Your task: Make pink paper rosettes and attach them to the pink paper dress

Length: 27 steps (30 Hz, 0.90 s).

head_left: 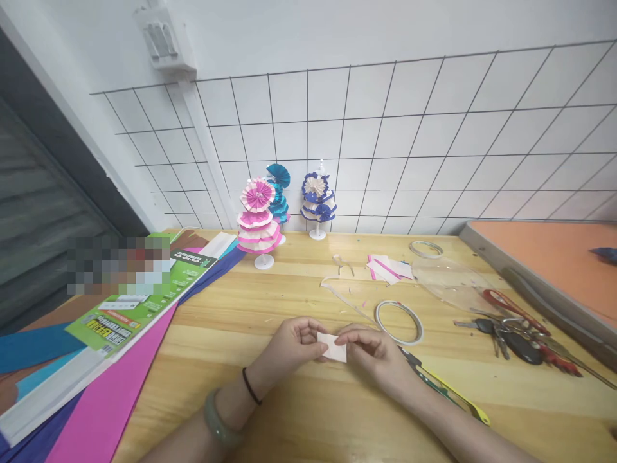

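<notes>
A small piece of pale pink paper (336,349) is held between both hands above the wooden table, near its front. My left hand (299,341) pinches the paper's left side between thumb and curled fingers. At the paper's right upper edge, my right hand (370,350) has its thumb and fingertips pressed together on it. A roll of tape (399,323) lies just beyond my right hand. The yellow and green cutter (450,389) rests beside the right forearm, partly hidden by it.
Pleated paper trees in pink (258,222), teal (278,193) and blue (318,199) stand at the back. Paper strips (389,269), a second tape roll (426,249) and keys (501,334) lie to the right. Coloured sheets (116,379) and a green packet (144,289) lie left.
</notes>
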Each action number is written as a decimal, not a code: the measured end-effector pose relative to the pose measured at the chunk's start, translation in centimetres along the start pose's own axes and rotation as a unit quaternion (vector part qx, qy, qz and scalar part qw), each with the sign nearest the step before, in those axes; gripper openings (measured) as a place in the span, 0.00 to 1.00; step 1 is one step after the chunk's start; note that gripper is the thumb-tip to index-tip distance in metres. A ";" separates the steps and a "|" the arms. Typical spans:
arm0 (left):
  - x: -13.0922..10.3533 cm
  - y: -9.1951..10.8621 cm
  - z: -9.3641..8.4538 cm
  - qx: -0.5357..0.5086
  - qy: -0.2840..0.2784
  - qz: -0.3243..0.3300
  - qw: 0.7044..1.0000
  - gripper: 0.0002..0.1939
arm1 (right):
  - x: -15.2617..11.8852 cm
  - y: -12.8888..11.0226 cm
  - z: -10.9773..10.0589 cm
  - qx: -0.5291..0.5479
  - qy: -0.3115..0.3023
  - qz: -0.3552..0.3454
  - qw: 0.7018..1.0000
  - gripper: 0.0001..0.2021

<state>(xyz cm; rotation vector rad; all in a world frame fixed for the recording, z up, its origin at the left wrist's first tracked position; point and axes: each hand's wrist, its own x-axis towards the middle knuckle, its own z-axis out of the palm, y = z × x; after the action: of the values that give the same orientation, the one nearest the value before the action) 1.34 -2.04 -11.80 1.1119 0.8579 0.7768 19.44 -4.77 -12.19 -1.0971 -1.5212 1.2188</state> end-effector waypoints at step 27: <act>-0.5 0.1 1.2 0.020 0.018 -0.025 0.999 0.35 | 0.0 0.1 1.0 0.108 0.019 0.103 0.989 0.13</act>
<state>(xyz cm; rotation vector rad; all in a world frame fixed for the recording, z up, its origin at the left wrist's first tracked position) 2.21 -2.95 -11.40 1.1105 0.9322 0.7422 18.46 -4.93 -12.44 -1.1452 -1.2368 1.4569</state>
